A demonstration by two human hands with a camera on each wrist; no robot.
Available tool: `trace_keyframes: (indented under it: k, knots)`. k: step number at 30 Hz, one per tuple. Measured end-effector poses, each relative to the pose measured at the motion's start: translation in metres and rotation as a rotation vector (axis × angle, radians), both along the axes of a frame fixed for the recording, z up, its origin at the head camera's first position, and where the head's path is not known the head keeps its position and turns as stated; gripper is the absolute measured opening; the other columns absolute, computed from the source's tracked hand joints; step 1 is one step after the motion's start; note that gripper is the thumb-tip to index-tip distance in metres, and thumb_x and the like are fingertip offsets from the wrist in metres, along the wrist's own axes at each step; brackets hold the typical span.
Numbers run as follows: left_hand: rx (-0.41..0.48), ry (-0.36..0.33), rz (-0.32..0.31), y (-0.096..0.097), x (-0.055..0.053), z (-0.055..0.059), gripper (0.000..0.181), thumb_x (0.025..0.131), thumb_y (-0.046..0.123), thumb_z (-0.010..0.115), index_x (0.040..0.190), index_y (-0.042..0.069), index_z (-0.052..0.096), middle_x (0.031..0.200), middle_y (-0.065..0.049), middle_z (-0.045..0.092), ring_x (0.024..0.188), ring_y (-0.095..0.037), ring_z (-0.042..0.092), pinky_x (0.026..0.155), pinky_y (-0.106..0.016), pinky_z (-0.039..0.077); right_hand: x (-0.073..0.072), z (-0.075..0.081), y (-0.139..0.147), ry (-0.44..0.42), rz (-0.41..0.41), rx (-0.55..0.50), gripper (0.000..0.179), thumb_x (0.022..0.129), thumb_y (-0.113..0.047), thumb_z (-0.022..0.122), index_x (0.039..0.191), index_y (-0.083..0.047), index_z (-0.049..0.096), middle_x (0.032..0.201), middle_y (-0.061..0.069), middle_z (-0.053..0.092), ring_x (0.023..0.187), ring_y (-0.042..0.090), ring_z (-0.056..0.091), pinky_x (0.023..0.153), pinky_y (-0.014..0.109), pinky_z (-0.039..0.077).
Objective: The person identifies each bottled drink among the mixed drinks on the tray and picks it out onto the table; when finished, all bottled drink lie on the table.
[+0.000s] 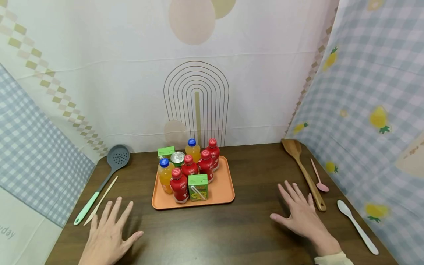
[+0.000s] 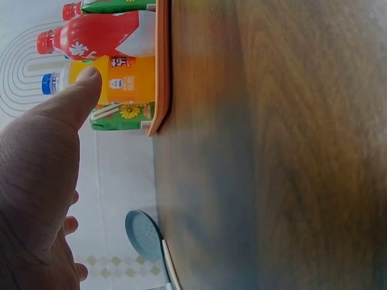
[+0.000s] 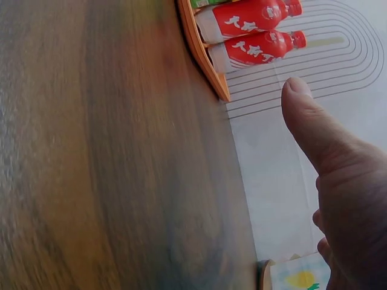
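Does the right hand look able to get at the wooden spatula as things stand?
Probably yes: the right hand is open and empty, and the wooden spatula lies close beside it, with nothing visible between them.

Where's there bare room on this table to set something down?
One patch lies between the tray and the wooden spatula; another is in front of the tray, between the left hand and right hand. The tray's front right corner is bare; the rest is crowded with bottles, cartons and a can.
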State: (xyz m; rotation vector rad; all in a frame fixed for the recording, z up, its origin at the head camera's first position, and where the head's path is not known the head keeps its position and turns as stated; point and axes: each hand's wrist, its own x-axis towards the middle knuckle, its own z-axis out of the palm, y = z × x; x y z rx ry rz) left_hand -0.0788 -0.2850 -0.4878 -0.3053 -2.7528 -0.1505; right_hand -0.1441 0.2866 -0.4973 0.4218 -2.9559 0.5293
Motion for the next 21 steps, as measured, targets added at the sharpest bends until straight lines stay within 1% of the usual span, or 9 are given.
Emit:
trace_keyframes:
  k: [6, 8, 11, 14, 16, 18, 21]
  knots:
    - [0.038, -0.019, 0.002, 0.006, 0.0, -0.005, 0.091, 0.078, 0.059, 0.07, 0.151, 0.022, 0.031, 0.158, -0.013, 0.018, 0.143, -0.037, 0.013, 0.095, -0.075, 0.018, -0.001, -0.001, -0.005, 0.005, 0.013, -0.012, 0.097, 0.079, -0.06, 0.068, 0.155, -0.029, 0.015, 0.16, 0.005, 0.011, 0.146, 0.031, 0.005, 0.098, 0.075, 0.005]
    - [0.051, -0.026, -0.001, 0.009, -0.001, -0.006, 0.089, 0.079, 0.057, 0.07, 0.151, 0.02, 0.033, 0.157, -0.015, 0.021, 0.143, -0.038, 0.015, 0.096, -0.074, 0.018, -0.002, -0.002, -0.008, 0.006, 0.023, -0.021, 0.097, 0.079, -0.059, 0.069, 0.154, -0.028, 0.017, 0.16, 0.007, 0.014, 0.145, 0.032, 0.008, 0.098, 0.076, 0.006]
    - [0.069, -0.036, -0.014, 0.015, -0.005, -0.008, 0.083, 0.079, 0.052, 0.072, 0.146, 0.015, 0.041, 0.15, -0.018, 0.032, 0.138, -0.04, 0.024, 0.094, -0.073, 0.023, -0.006, -0.003, -0.015, 0.008, 0.047, -0.037, 0.094, 0.079, -0.058, 0.07, 0.154, -0.028, 0.021, 0.158, 0.009, 0.019, 0.143, 0.036, 0.015, 0.097, 0.076, 0.011]
    - [0.091, -0.056, -0.033, 0.022, -0.014, -0.011, 0.072, 0.082, 0.046, 0.073, 0.139, 0.009, 0.05, 0.142, -0.019, 0.043, 0.134, -0.04, 0.032, 0.094, -0.07, 0.028, -0.014, -0.004, -0.026, 0.018, 0.089, -0.057, 0.09, 0.08, -0.06, 0.068, 0.152, -0.024, 0.028, 0.156, 0.012, 0.025, 0.141, 0.038, 0.021, 0.097, 0.075, 0.015]
    - [0.107, -0.086, -0.059, 0.028, -0.023, -0.014, 0.065, 0.083, 0.042, 0.073, 0.134, 0.005, 0.054, 0.138, -0.017, 0.049, 0.131, -0.039, 0.038, 0.096, -0.067, 0.031, -0.02, -0.006, -0.037, 0.02, 0.126, -0.079, 0.088, 0.08, -0.061, 0.066, 0.151, -0.021, 0.033, 0.154, 0.012, 0.029, 0.14, 0.037, 0.024, 0.098, 0.073, 0.018]
    - [0.132, -0.123, -0.096, 0.035, -0.032, -0.017, 0.059, 0.085, 0.037, 0.072, 0.131, 0.003, 0.057, 0.134, -0.016, 0.053, 0.129, -0.038, 0.042, 0.098, -0.061, 0.034, -0.027, -0.008, -0.049, 0.009, 0.164, -0.104, 0.085, 0.081, -0.06, 0.066, 0.149, -0.017, 0.036, 0.153, 0.011, 0.031, 0.14, 0.035, 0.026, 0.099, 0.071, 0.02]
    - [0.171, -0.174, -0.164, 0.044, -0.046, -0.022, 0.053, 0.085, 0.031, 0.073, 0.127, 0.002, 0.059, 0.128, -0.014, 0.058, 0.125, -0.034, 0.048, 0.1, -0.053, 0.037, -0.036, -0.013, -0.068, -0.041, 0.217, -0.139, 0.081, 0.083, -0.056, 0.067, 0.148, -0.015, 0.039, 0.153, 0.009, 0.032, 0.142, 0.03, 0.024, 0.103, 0.067, 0.02]
